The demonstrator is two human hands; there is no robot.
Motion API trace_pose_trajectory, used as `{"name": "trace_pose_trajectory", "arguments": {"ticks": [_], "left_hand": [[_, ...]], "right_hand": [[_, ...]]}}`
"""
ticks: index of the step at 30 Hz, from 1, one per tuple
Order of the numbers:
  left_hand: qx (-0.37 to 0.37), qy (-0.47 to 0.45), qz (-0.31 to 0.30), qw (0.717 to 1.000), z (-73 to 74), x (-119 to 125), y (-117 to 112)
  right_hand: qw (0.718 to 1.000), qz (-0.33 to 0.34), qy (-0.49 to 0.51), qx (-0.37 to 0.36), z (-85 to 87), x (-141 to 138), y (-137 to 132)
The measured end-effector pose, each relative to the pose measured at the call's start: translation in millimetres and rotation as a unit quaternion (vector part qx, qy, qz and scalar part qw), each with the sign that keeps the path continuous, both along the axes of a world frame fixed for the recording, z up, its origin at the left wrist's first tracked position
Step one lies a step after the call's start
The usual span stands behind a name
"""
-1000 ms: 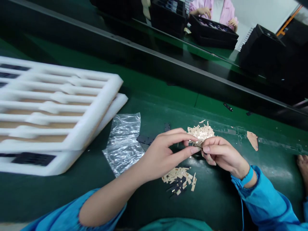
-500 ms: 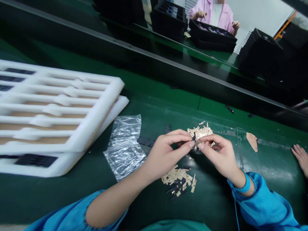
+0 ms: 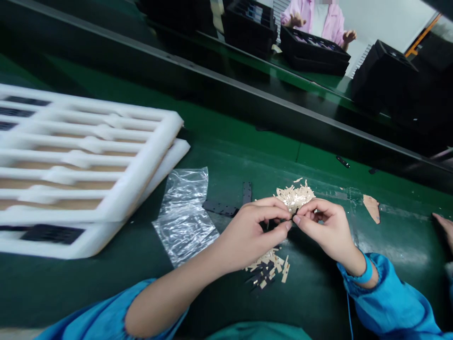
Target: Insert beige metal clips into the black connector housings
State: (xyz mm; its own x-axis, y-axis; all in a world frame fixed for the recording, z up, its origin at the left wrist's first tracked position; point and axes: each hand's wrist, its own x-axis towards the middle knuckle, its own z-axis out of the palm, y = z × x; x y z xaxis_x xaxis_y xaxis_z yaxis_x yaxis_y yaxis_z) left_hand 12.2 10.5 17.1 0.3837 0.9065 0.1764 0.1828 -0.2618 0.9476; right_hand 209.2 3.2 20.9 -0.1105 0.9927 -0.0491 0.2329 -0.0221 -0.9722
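Note:
My left hand [image 3: 253,233] and my right hand [image 3: 323,229] meet fingertip to fingertip over the green bench, both pinched on one tiny dark part [image 3: 293,216] between them. Just behind the fingers lies a heap of tan paper strips [image 3: 295,195]. Below my left hand sits a second small pile of tan and black bits [image 3: 267,269]. Two flat black strips [image 3: 228,205] lie left of my left hand, beside a crumpled clear plastic bag [image 3: 184,215].
Stacked white foam trays [image 3: 88,165] fill the left side. A tan scrap [image 3: 371,208] lies at the right. Another person's fingers [image 3: 444,226] rest at the right edge. Black trays [image 3: 313,49] and a person in pink [image 3: 318,19] are across the far conveyor.
Both hands have drifted slightly lower and toward me while staying pinched together. The other person's hand at the right edge has pulled back.

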Motion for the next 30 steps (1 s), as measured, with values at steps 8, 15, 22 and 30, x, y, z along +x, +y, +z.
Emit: {"name": "trace_pose_trajectory", "arguments": {"ticks": [8, 15, 22, 30], "left_hand": [[-0.006, 0.020, -0.009, 1.000, -1.2, -1.7, 0.9], [-0.164, -0.041, -0.030, 0.985, -0.3, -6.0, 9.9], [-0.244, -0.119, -0.096, 0.958, -5.4, -3.4, 14.0], [-0.100, 0.031, 0.009, 0.994, -13.8, -16.2, 22.6]], "right_hand": [[0.997, -0.002, -0.038, 0.071, 2.9, -0.7, -1.3], [0.996, 0.006, 0.070, -0.057, -1.7, 0.2, 0.5], [0.950, 0.042, 0.219, -0.220, -4.1, -5.4, 0.9], [0.939, -0.005, 0.255, -0.233, -5.7, -9.2, 3.0]]}}
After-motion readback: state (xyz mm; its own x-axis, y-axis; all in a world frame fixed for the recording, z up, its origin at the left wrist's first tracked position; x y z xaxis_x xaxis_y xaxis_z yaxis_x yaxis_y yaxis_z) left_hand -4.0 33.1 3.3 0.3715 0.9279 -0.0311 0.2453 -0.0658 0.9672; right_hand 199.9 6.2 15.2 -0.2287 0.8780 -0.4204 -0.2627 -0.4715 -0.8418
